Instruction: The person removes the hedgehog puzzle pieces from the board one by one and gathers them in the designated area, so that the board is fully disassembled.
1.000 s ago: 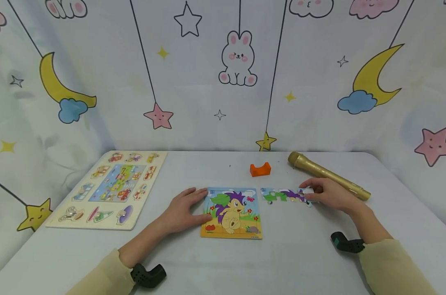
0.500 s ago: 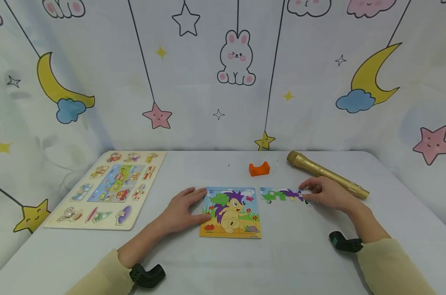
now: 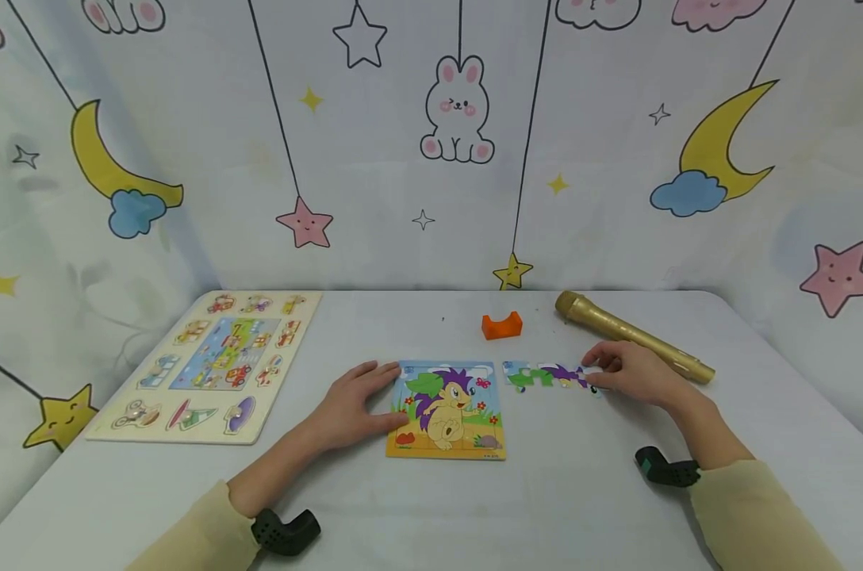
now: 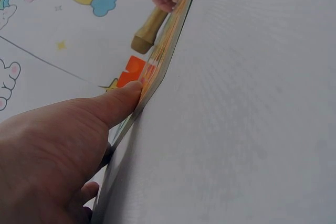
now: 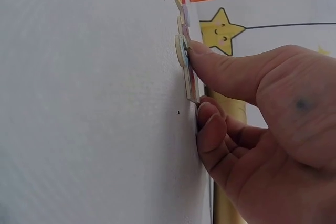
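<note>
A square hedgehog jigsaw puzzle [image 3: 449, 408] lies flat at the middle of the table. My left hand [image 3: 353, 404] rests at its left side, fingers stretched toward the far corner and the thumb on its surface. To the right lies a short row of joined jigsaw pieces [image 3: 531, 376], green leaf and purple spines on them. With thumb and curled fingers, my right hand [image 3: 631, 373] pinches the jigsaw piece [image 5: 181, 51] at the row's right end. That piece is partly covered by the fingers in the head view.
A gold microphone [image 3: 627, 333] lies slanting just behind the right hand. An orange notched block [image 3: 502, 325] sits behind the loose pieces. At the left is a large wooden puzzle board [image 3: 274, 408] with vehicle and toy shapes. A patterned curtain [image 3: 417, 182] rises behind the table.
The right-end jigsaw piece has shifted slightly left against the row with the right hand's fingers. My left hand stays in place on the puzzle.
</note>
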A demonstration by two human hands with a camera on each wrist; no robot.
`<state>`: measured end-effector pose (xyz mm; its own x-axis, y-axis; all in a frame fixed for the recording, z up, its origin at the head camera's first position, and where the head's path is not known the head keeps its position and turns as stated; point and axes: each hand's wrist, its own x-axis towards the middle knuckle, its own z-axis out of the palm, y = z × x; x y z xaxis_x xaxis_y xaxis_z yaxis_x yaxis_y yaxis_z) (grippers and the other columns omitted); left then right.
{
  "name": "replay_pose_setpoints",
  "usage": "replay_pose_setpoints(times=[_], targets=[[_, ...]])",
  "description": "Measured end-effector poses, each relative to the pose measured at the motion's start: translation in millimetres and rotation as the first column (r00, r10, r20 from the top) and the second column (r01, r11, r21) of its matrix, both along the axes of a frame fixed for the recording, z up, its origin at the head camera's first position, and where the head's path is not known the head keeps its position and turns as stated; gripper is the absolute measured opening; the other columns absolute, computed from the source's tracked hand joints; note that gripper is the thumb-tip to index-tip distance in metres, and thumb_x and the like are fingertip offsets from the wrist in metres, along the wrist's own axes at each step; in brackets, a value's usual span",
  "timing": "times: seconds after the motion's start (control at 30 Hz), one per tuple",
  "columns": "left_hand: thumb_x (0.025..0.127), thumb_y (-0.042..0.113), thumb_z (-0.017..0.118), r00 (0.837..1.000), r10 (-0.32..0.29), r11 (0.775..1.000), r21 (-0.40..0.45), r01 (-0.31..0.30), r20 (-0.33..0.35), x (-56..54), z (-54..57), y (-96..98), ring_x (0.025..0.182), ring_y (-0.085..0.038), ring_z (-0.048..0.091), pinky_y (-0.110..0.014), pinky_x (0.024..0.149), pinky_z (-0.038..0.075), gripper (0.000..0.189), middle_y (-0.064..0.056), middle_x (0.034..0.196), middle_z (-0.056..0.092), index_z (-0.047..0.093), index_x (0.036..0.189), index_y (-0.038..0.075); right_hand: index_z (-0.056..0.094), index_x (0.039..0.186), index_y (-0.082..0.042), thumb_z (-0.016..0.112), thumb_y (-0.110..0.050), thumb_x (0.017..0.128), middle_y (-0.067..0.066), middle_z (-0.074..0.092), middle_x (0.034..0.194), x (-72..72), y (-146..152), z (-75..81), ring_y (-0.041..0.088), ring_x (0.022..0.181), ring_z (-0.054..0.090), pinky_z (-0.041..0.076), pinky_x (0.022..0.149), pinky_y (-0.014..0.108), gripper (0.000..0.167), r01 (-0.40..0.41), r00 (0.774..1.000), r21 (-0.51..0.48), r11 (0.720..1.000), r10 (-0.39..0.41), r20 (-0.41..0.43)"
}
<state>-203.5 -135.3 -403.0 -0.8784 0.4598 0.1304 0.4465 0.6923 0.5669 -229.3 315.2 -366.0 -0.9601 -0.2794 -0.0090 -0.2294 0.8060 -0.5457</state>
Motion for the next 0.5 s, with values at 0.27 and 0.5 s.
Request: replay_pose_setpoints(times=[0.27, 0.5], targets=[[0.089, 0.044, 0.074, 1.000, -0.003, 1.000, 0.002, 0.003, 0.005, 0.0, 0.4, -0.4, 0.146, -0.038, 0.029, -0.065, 0.112, 0.025, 0.076, -0.007, 0.155, 0.046, 0.050, 0.150, 0.007, 0.067, 0.114, -0.002, 0.073, -0.022, 0.094, 0.010, 0.064, 0.103, 0.8, 0, 2.3, 0.030, 0.097, 0.061, 0.051, 0.079, 0.042, 0.029, 0.009, 1.000, -0.008, 1.000, -0.009, 0.003], [0.089, 0.044, 0.075, 1.000, 0.000, 1.000, 0.005, 0.000, 0.007, 0.2, -0.2, -0.5, 0.146, -0.038, 0.029, -0.065, 0.112, 0.026, 0.076, -0.007, 0.155, 0.046, 0.049, 0.150, 0.007, 0.064, 0.124, 0.001, 0.069, -0.026, 0.098, 0.012, 0.062, 0.110, 2.3, -8, 14.4, 0.033, 0.103, 0.061, 0.054, 0.079, 0.039, 0.037, 0.012, 1.000, -0.062, 0.998, -0.012, -0.004]])
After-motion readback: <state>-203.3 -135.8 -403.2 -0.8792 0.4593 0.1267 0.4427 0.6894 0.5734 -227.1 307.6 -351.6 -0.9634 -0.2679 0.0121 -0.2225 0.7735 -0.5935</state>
